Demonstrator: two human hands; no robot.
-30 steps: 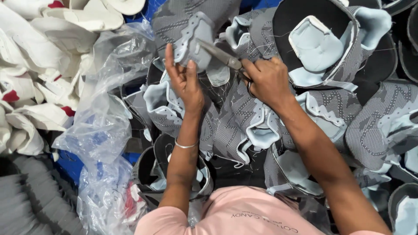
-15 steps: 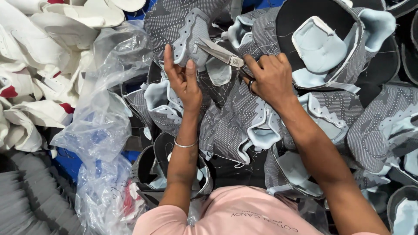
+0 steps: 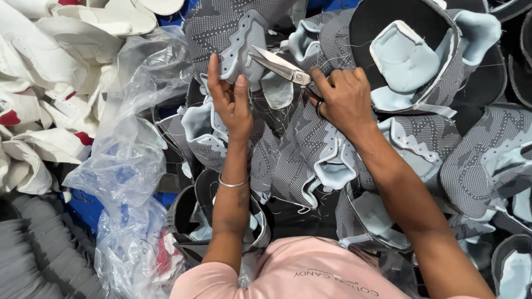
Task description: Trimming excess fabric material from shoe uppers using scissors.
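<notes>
Left hand [image 3: 230, 102] pinches pale-blue eyelet strip of grey shoe upper [image 3: 235, 33], held up over heap of uppers [image 3: 310, 160]. Right hand [image 3: 346, 99] grips scissors [image 3: 280, 66], blades parted, tips pointing left at strip, just right of left fingers. Right hand nearer cut.

Shoe uppers [image 3: 310, 166] lie heaped centre and right, plastic bags [image 3: 133, 166] left, shoe pieces [image 3: 50, 66] beyond them.

Just beyond the left hand's fingertips [image 3: 213, 63], the shoe upper [image 3: 233, 33] is grey knit with a darker dotted pattern, trimmed pale blue. The scissors [image 3: 280, 66] by the right hand's fingers [image 3: 321, 77] are silver.
</notes>
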